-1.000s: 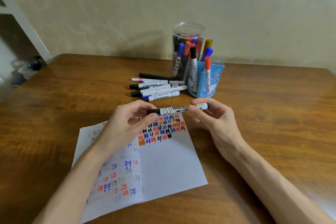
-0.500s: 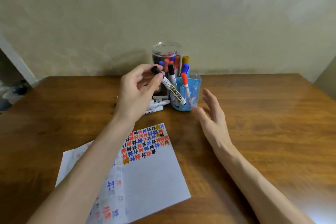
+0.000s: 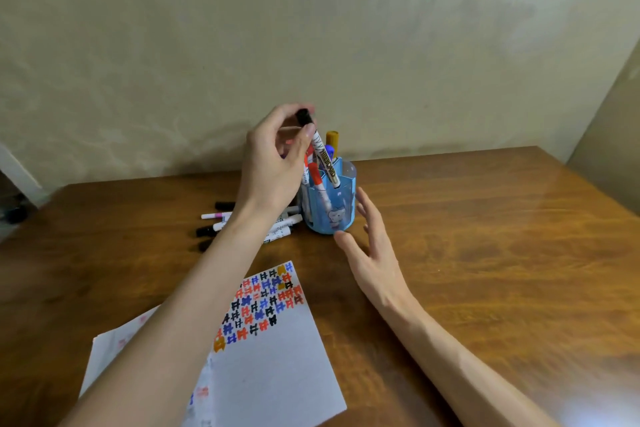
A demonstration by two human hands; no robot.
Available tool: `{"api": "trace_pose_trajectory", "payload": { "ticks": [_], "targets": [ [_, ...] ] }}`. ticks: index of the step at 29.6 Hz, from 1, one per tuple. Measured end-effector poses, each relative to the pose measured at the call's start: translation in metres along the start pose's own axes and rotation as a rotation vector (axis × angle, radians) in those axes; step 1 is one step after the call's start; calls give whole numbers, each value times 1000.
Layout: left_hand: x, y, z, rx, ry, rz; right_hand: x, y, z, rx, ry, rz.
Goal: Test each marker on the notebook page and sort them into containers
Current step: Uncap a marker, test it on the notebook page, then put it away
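Note:
My left hand (image 3: 273,166) pinches a black-capped whiteboard marker (image 3: 320,149) by its cap end, tilted, with its lower end inside the top of the blue pen holder (image 3: 330,215). Several markers stand in that holder. My right hand (image 3: 370,253) hovers open just right of and in front of the holder, fingers spread, touching nothing. The open notebook (image 3: 273,357) lies near the front, its right page filled at the top with coloured test marks. Loose markers (image 3: 221,224) lie on the table behind my left forearm. The clear jar is hidden behind my left hand.
The wooden table (image 3: 485,253) stretches to the right of the holder. A pale wall (image 3: 346,45) stands close behind the containers. The table's left corner (image 3: 59,189) borders a dark gap with blurred objects.
My left hand has carried the marker up and right, from beside the holder to over it, its lower end now inside the rim. My right hand has stayed open near the holder.

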State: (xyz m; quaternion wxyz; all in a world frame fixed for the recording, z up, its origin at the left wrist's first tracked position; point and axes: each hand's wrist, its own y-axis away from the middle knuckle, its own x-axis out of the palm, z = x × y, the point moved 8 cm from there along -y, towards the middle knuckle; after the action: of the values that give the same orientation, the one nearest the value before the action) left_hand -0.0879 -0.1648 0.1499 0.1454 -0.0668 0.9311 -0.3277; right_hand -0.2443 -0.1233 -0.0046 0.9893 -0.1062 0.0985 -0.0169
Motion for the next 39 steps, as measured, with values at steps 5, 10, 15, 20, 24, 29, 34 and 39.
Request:
{"api": "trace_pose_trajectory", "payload": {
  "ticks": [5, 10, 15, 20, 24, 29, 34, 39],
  "targets": [
    [14, -2, 20, -12, -130, 76, 0, -1, 1, 3, 27, 22],
    [17, 7, 31, -6, -262, 49, 1, -4, 2, -21, 39, 19],
    [20, 13, 39, 39, -451, 38, -2, -5, -2, -38, 66, 7],
    [7, 22, 46, 22, -403, 11, -7, -6, -6, -35, 94, -18],
    [-31, 45, 69, -38, -416, -14, -13, -5, -2, -47, 117, -35],
    [-86, 90, 127, -357, -606, 27, -20, 0, 2, -116, 172, -88],
    [-102, 110, 150, -458, -809, 151, -11, 3, 3, -149, 191, -76],
    [-107, 108, 152, -428, -836, 149, -5, 3, 3, -152, 182, -89]
  ]
}}
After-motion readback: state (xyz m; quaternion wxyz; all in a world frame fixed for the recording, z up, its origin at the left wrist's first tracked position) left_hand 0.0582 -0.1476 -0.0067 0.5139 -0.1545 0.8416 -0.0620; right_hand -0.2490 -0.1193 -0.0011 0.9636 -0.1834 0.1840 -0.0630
